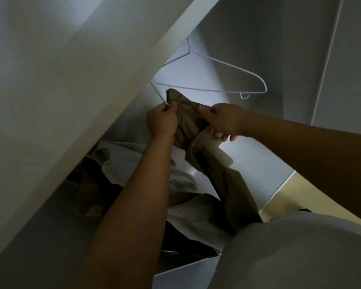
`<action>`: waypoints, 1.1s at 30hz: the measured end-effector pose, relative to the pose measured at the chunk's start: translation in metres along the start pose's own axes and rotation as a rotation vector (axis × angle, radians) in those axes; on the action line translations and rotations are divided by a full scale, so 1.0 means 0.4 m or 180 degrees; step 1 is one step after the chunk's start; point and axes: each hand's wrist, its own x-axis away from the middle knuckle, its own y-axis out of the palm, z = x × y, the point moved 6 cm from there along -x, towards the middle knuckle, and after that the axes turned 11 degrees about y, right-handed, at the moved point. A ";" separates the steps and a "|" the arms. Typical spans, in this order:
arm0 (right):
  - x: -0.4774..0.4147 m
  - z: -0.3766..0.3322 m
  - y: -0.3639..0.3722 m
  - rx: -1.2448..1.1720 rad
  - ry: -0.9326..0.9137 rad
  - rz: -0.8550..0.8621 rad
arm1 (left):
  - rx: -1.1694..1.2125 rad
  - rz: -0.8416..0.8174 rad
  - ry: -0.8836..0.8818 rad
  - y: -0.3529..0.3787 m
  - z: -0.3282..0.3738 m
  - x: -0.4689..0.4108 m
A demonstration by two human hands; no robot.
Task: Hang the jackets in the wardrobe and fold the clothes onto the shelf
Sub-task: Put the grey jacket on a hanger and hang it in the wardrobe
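Inside the wardrobe (248, 38), the left hand (161, 122) pinches the end of a white wire hanger (217, 63) together with the khaki jacket (188, 119). The right hand (223, 119) grasps bunched fabric beside it, probably to feed the garment onto the hanger. Other clothes (186, 209) lie heaped below.

Hanging bunched and creased just under the white wire hanger (213, 80), a khaki jacket (188, 122) trailing downward from it; lying heaped well below the hanger, pale and dark clothes (188, 213).
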 end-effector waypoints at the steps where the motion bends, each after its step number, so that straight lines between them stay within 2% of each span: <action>1: 0.016 -0.008 0.000 -0.0157 -0.0072 -0.0082 | -0.0072 0.0078 0.0070 -0.003 0.016 -0.014; 4: 0.055 -0.029 0.001 -0.0305 -0.0267 -0.0230 | -0.0423 0.0280 0.0313 -0.010 0.063 -0.054; 8: 0.080 -0.032 -0.021 0.0570 -0.0634 0.0411 | -0.0667 0.0445 0.0413 -0.012 0.105 -0.091; 10: 0.084 -0.014 -0.034 0.0803 -0.0569 0.0692 | -0.0691 0.0455 0.0347 -0.009 0.113 -0.104; 13: 0.080 0.026 -0.058 0.0708 -0.0295 0.0998 | -0.0816 0.0383 0.0393 0.000 0.132 -0.120; 16: 0.075 0.041 -0.086 0.0726 -0.0305 0.1274 | -0.0760 0.0286 0.0374 0.018 0.144 -0.140; 24: 0.063 0.002 -0.169 0.0791 -0.0408 0.1456 | -0.0814 0.0015 0.0124 0.054 0.164 -0.174; 27: 0.042 -0.006 -0.192 0.0971 -0.0343 0.1425 | -0.0388 0.0009 -0.0161 0.078 0.147 -0.173; 29: 0.026 0.004 -0.201 0.1154 -0.0283 0.1376 | 0.0110 -0.0199 -0.0328 0.103 0.125 -0.160; 33: -0.002 0.053 -0.214 0.1483 -0.0078 0.1231 | 0.0887 -0.0571 -0.0156 0.135 0.097 -0.123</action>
